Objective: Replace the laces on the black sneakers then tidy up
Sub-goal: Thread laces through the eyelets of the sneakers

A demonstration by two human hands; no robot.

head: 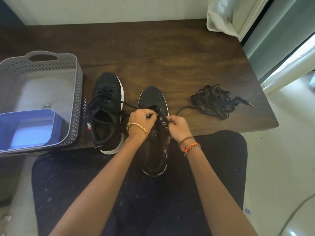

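Two black sneakers with white soles stand on the dark wooden table [153, 53]. The left sneaker [106, 113] is laced with a black lace. The right sneaker [153, 103] hangs over the table's near edge, its heel above my lap, and metal eyelets show on its flap. My left hand [141, 120] pinches a black lace end at the upper eyelets. My right hand [179, 125] pinches the eyelet flap or the lace on the right side. A loose pile of black laces [213, 101] lies on the table to the right, one strand running toward the right sneaker.
A grey perforated basket [76, 92] stands at the table's left, with a blue box [29, 126] inside at its near end. A cream curtain [230, 16] hangs at the back right. The table's right edge drops to a pale floor.
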